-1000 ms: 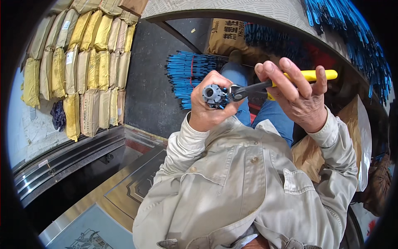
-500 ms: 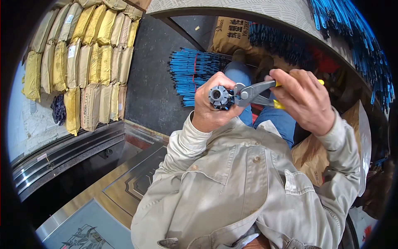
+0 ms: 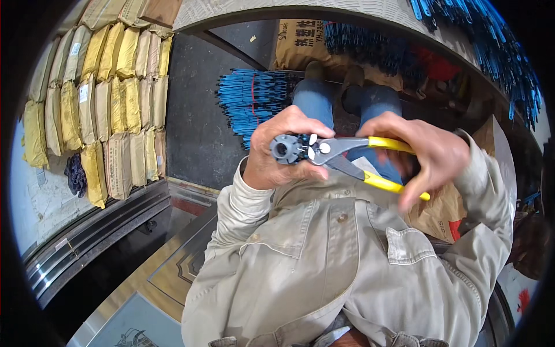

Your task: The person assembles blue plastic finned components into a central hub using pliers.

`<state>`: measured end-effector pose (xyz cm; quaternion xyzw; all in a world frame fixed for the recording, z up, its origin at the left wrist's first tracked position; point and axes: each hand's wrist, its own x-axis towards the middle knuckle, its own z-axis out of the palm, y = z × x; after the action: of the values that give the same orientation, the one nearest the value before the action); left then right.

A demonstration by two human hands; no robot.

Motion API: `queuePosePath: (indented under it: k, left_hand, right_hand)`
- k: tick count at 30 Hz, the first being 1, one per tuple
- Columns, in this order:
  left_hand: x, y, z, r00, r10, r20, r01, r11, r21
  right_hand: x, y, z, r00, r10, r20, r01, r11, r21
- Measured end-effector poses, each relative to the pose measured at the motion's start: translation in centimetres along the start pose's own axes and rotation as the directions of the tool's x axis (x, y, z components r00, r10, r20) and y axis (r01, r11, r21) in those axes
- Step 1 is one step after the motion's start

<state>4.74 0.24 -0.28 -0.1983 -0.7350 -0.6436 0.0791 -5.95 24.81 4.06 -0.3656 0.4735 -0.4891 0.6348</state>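
Note:
My left hand is wrapped round a grey round hub with a hole in its middle and notches about its rim. Small dark pieces beside it are partly hidden by the fingers. Yellow-handled pliers point left, their jaws spread right at the hub's side between my left thumb and fingers. Whether the jaws touch the hub, I cannot tell. My right hand holds the pliers by the handles, which stand wide apart, with the thumb by the lower handle; some of its fingers are blurred.
A bundle of blue, black-tipped rods tied in red lies on the dark floor. Beyond my knees stands a table with more blue rods. Wrapped packages are stacked at the left, and a brown bag stands at the right.
The plier handles and jaws have spread apart. Both hands now appear slightly lower in the picture, and the left one further left, as the whole view has shifted.

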Motion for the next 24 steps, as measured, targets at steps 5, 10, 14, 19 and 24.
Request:
queuePosePath:
  k: [5, 10, 14, 19, 24]
  left_hand:
    - [0.4, -0.2, 0.4, 0.997, -0.034, -0.074, 0.033, 0.999, -0.019]
    - [0.9, 0.5, 0.8, 0.994, -0.107, 0.014, 0.108, 0.988, -0.111]
    - [1.0, -0.1, 0.2, 0.997, -0.061, 0.050, 0.063, 0.997, -0.047]
    - [0.6, -1.0, -0.2, 0.998, -0.007, -0.065, 0.002, 0.997, -0.079]
    - [0.4, -0.6, 0.1, 0.992, -0.113, -0.047, 0.108, 0.989, -0.099]
  right_hand:
    - [-1.2, -0.6, 2.1, 0.839, -0.514, -0.179, -0.083, 0.204, -0.975]
    - [-1.7, -0.5, -1.5, 0.960, 0.266, -0.090, -0.258, 0.962, 0.090]
    - [-1.8, -3.0, -1.0, 0.969, 0.248, -0.024, -0.242, 0.958, 0.152]
    - [-0.8, -1.4, 3.2, 0.868, -0.452, -0.205, -0.270, -0.083, -0.959]
    - [-2.7, -1.4, 2.4, 0.907, -0.354, -0.230, -0.088, 0.374, -0.923]
